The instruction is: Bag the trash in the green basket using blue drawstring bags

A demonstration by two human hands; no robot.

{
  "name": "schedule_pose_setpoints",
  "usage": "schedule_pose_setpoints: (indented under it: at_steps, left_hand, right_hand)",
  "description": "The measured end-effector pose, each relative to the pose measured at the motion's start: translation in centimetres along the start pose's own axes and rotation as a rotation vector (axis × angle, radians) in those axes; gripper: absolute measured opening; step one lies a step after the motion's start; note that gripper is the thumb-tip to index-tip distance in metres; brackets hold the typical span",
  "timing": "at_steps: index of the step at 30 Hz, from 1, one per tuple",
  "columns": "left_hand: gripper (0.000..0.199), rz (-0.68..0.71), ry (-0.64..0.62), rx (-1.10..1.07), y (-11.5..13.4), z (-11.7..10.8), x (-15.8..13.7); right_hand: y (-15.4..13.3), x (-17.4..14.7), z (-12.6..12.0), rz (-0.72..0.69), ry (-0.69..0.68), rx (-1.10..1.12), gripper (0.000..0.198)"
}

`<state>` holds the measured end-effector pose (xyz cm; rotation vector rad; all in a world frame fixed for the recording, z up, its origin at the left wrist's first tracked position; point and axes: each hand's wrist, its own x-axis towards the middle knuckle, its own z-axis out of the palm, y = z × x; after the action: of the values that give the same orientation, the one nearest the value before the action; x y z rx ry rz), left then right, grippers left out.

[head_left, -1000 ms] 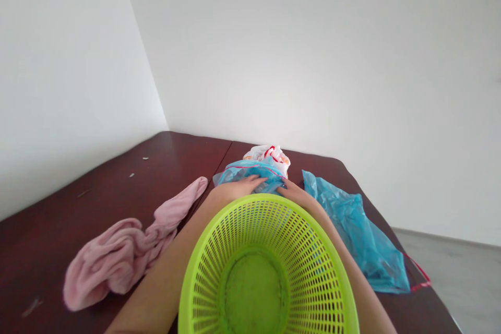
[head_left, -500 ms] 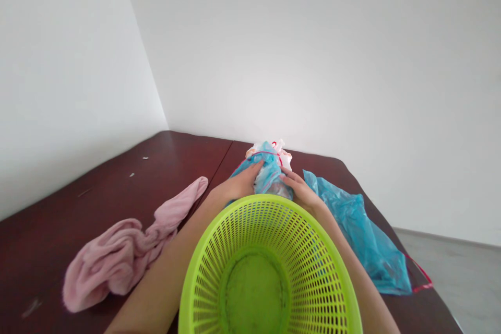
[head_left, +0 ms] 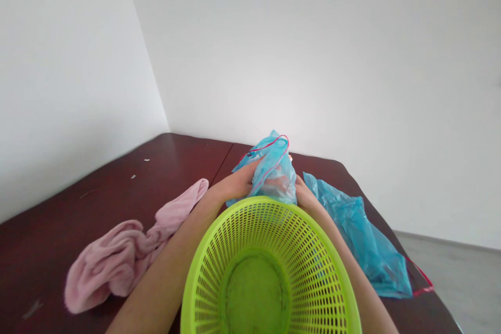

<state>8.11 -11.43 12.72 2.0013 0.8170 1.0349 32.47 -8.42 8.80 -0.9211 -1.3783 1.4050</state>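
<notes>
Beyond a green plastic basket (head_left: 256, 287), a crumpled translucent blue plastic bag (head_left: 276, 180) with a red drawstring stands bunched on the table. My left hand (head_left: 240, 181) grips its left side, its fingertips covered by the blue film. On the opposite side my right hand (head_left: 304, 194) is closed against the bag, most of its fingers hidden behind it. Something pale shows through the film, too blurred to name. The basket sits between my forearms and has nothing inside.
A twisted pink cloth (head_left: 117, 258) lies on the dark red table (head_left: 97, 188) at left. A second blue plastic bag (head_left: 364, 240) lies flat near the right edge, its red drawstring hanging over. White walls (head_left: 297, 62) stand behind and at left.
The blue bag's upper part has been drawn up and over, covering most of the white plastic that showed behind it. My fingers have gone from resting on it to curling around it.
</notes>
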Motion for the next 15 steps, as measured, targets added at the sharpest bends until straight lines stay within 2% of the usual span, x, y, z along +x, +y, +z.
schedule_pose_setpoints:
  at_steps: [3, 5, 8, 12, 15]
  left_hand:
    - [0.061, -0.011, -0.012, -0.018, 0.5, -0.6, -0.1]
    - [0.054, -0.019, 0.037, -0.017, 0.3, -1.6, -0.4]
    - [0.053, -0.024, 0.18, 0.037, -0.4, -3.4, -0.9]
    - [0.065, -0.097, 0.361, 0.04, -1.2, -5.6, -1.6]
    - [0.058, -0.168, 0.525, 0.068, -1.8, -7.2, -2.0]
  right_hand:
    - [-0.1, 0.2, -0.5, -0.042, -0.003, -0.057, 0.05]
    - [-0.3, 0.7, -1.3, -0.123, 0.084, -0.096, 0.055]
    - [-1.0, 1.4, -2.9, -0.247, 0.317, -0.028, 0.064]
    - [-1.8, 1.7, -5.3, -0.427, 0.665, 0.248, 0.06]
    - [-2.3, 1.8, -7.6, -0.546, 0.848, 0.366, 0.056]
